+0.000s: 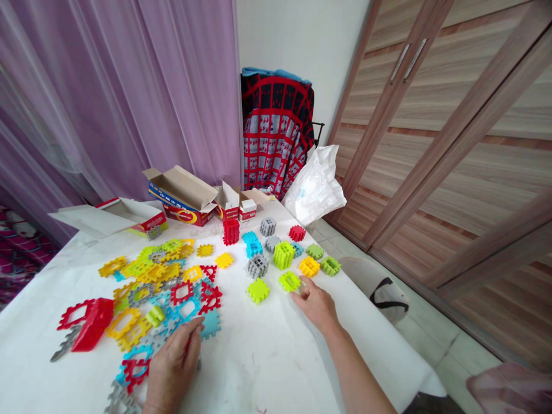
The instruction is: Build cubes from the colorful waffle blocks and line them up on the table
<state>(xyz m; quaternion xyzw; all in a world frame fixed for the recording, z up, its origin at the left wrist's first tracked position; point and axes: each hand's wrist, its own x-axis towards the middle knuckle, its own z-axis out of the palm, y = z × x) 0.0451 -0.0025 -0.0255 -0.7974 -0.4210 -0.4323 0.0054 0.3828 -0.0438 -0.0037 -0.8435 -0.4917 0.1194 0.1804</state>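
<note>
My right hand (317, 305) has its thumb and forefinger at the near right corner of a lime green notched building piece (290, 282), touching its edge. Just left of that lies a flat lime green square (258, 291). My left hand (176, 359) is closed near the table's front, fingers curled; a bit of red shows between them, but what they hold is hidden. By its fingertips lies a teal notched square (211, 324). Behind my right hand stand a lime green stack (284, 255), a grey stack (257, 266) and a yellow block (309, 266).
Loose notched pieces (142, 270) are heaped on the left, beside a red roof-like piece (92, 325). Opened cardboard boxes (183, 190) line the back edge. A white plastic bag (317, 184) is at the table's far right corner. A wooden wardrobe (431, 132) stands to the right.
</note>
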